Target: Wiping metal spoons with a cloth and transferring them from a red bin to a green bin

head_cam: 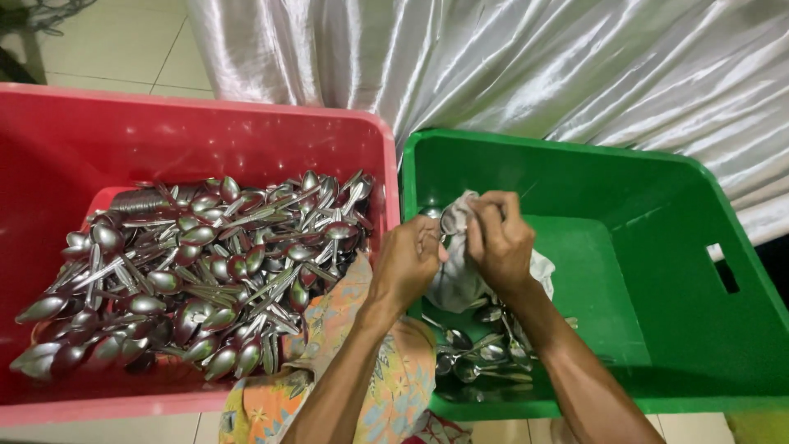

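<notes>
Red crate (49, 140) heaped with spoons (197, 271), green crate (625, 247) – few, both hands pinching spoon (449, 220) – cloth (460, 275)

Left hand (408, 261) and right hand (498, 240) close together, fingers curled, forearms bare.

A pale tiled floor (115, 49) carries a red crate (66, 140) beside a green crate (657, 247).

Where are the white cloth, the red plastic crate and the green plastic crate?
white cloth (454, 284), head view, bunched fabric below the hands
red plastic crate (205, 136), head view, bare far inner wall
green plastic crate (608, 271), head view, bare floor
</notes>
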